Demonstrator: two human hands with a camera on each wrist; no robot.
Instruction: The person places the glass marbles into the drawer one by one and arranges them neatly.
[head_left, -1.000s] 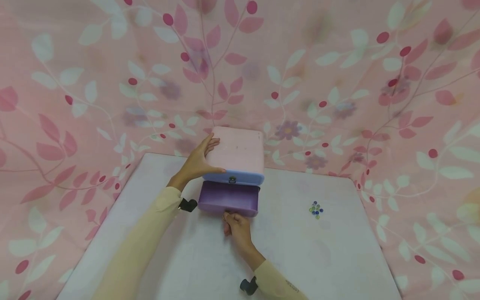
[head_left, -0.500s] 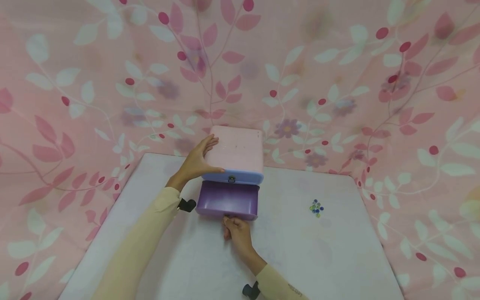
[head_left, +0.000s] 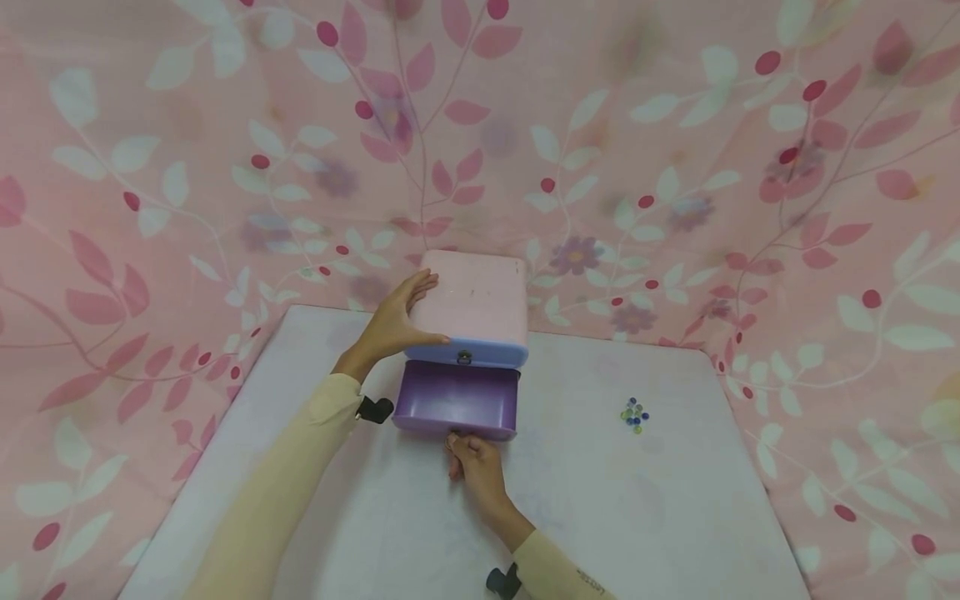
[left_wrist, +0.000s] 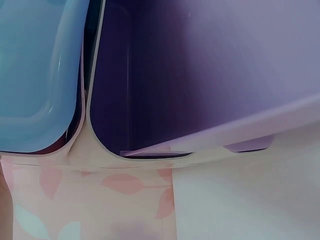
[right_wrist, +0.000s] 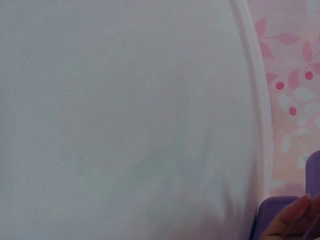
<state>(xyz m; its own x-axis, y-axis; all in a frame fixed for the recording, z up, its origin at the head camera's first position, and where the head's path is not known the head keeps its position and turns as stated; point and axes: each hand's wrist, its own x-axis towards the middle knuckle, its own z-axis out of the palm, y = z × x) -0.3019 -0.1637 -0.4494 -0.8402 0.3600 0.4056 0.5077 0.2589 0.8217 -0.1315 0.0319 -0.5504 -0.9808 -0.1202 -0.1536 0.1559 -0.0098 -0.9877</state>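
Note:
A small chest of drawers with a pink top (head_left: 472, 296) stands at the back of the white table in the head view. Its upper blue drawer (head_left: 498, 354) is pushed in and has a small metal latch. Below it, the purple drawer (head_left: 461, 400) is pulled out, with nothing visible inside. My left hand (head_left: 390, 325) rests on the chest's left side, fingers straight toward the top and thumb along the front. With my right hand (head_left: 480, 471) I pinch the purple drawer's front at its middle; the handle itself is hidden by the fingers.
Several blue and green glass marbles (head_left: 634, 415) lie in a cluster on the white table (head_left: 600, 517), to the right of the chest. A pink leaf-patterned cloth (head_left: 600, 125) hangs behind and along the sides.
Between one second and half a second ago, the purple drawer came slightly further out toward me with my right hand. Since then almost nothing has moved; the left hand stays on the chest.

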